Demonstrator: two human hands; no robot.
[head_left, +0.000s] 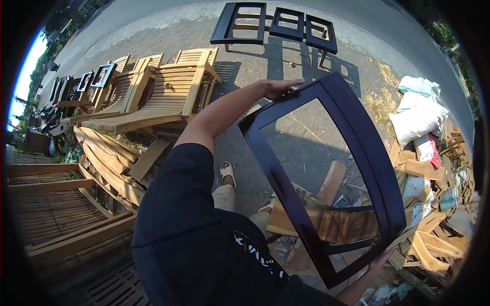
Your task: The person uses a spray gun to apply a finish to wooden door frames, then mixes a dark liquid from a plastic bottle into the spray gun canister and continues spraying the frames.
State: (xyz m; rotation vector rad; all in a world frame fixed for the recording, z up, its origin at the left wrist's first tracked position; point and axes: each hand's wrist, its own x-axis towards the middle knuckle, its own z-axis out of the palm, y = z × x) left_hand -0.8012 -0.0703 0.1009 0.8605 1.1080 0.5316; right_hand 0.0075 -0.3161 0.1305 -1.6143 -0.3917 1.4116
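Observation:
A dark, glossy wooden frame (375, 153) with a rectangular opening and one curved, wider side is held tilted in front of me, off the ground. My left hand (282, 87) rests against its far edge, fingers stretched along the rim and thumb side partly hidden. At the near right corner, my right hand (380, 261) supports the frame from its outer edge; most of its fingers are hidden behind the wood. Through the opening show a wooden plank (332, 182) and a broad rough-edged board (326, 223).
Three similar dark frames (239, 41) rest on a stand ahead. Slatted wooden chairs (163, 92) and stacked boards (107, 160) stand on the left. White sacks (416, 115) and a heap of wood scraps (434, 239) lie on the right. Beyond runs a paved road (367, 25).

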